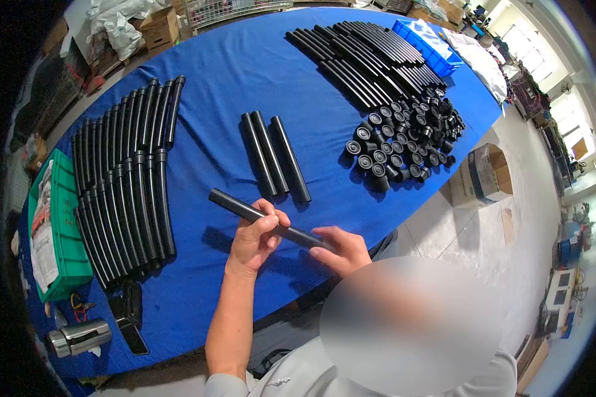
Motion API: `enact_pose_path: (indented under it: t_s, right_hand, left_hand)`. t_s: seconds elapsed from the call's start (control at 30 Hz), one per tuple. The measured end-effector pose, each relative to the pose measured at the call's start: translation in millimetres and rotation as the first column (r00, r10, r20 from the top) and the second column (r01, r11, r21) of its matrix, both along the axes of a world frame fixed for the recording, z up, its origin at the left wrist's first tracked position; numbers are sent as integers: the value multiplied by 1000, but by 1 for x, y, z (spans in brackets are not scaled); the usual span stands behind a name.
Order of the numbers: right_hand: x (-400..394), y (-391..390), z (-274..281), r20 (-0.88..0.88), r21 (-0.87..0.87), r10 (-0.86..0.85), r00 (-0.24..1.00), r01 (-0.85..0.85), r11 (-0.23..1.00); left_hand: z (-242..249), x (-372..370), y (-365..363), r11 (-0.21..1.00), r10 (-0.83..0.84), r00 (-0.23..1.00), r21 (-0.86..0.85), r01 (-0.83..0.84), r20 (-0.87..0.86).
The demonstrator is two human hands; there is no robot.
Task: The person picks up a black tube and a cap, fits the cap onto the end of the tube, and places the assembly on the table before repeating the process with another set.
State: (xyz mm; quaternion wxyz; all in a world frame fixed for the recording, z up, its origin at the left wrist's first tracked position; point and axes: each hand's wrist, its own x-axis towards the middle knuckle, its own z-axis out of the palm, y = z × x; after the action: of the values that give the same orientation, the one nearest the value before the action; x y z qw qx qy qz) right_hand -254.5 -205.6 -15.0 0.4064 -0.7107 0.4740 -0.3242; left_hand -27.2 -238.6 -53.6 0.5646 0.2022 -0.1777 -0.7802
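A black tube [235, 204] is held at a slant above the blue-covered table. My left hand [255, 238] pinches it around the middle, with the fingers closed. At the tube's lower right end, my right hand [344, 250] has its thumb and fingers closed around it, and that end is partly hidden. Just beyond my hands lie three more black tubes [290, 159], side by side on the cloth. To the right of them is a heap of black round caps [396, 147].
Rows of capped black tubes [122, 178] lie at left beside a green crate [79, 264]. A steel cup [79, 339] and a phone [131, 336] are near the front left. Plain tubes [357, 56] and a blue bin [437, 56] stand far right; a cardboard box [477, 177] is on the floor.
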Motion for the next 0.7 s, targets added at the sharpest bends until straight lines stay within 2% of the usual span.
enact_pose_path:
  t_s: [0.1, 0.33, 0.53, 0.63, 0.67, 0.7]
  right_hand:
    - [-2, 0, 6, -159, -207, 76, 984, -109, 972]
    - [1, -4, 11, -167, -149, 66, 984, -91, 985]
    - [0, -7, 7, -229, -203, 71, 971, -119, 972]
    - [3, -1, 3, 5, 40, 12, 1000, -12, 999]
    - [2, -1, 3, 182, 339, -63, 981, -3, 941]
    - [0, -1, 3, 321, 603, -185, 929, -50, 796]
  left_hand:
    - [-4, 0, 0, 1000, 1, 1000, 12, -1, -4]
    - [1, 0, 1, 999, 20, 1000, 42, -20, -2]
    - [4, -1, 1, 998, 33, 999, 58, -33, 0]
    - [3, 0, 1, 999, 15, 1000, 43, -15, 3]
    - [1, 1, 1, 1000, 3, 1000, 28, -3, 10]
    - [-1, 2, 1, 1000, -10, 1000, 13, 10, 17]
